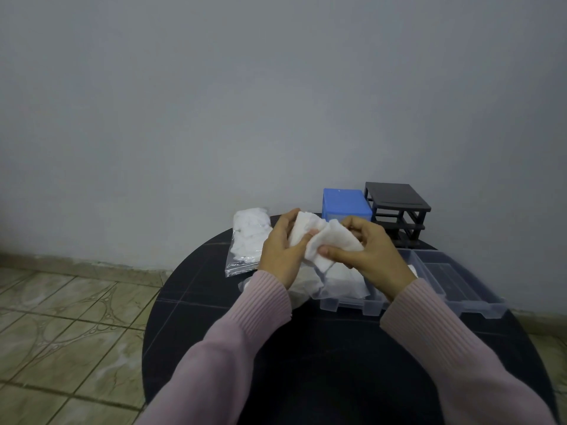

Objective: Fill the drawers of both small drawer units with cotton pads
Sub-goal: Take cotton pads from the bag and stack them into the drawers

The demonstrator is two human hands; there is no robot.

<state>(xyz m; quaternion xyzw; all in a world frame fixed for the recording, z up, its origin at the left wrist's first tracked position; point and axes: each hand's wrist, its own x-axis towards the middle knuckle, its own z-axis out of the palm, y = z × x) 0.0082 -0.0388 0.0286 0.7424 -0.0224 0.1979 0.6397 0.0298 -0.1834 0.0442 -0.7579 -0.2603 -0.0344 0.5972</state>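
Above a clear plastic drawer (349, 305), my left hand (280, 253) and my right hand (368, 253) both grip a bunch of white cotton pads (329, 240). More pads (345, 285) lie in that drawer beneath my hands. A second clear drawer (469, 289) rests to its right and looks bare inside. At the back stand a blue drawer unit (345, 202) and a black drawer frame (397, 210) with open slots. A clear zip bag of cotton pads (248, 240) lies at the left.
Everything rests on a round black table (196, 302) set against a grey wall (276, 102). Tiled floor (61, 332) spreads out to the left. A loose white pad or bag (302, 292) lies beside the drawer, partly under my left wrist.
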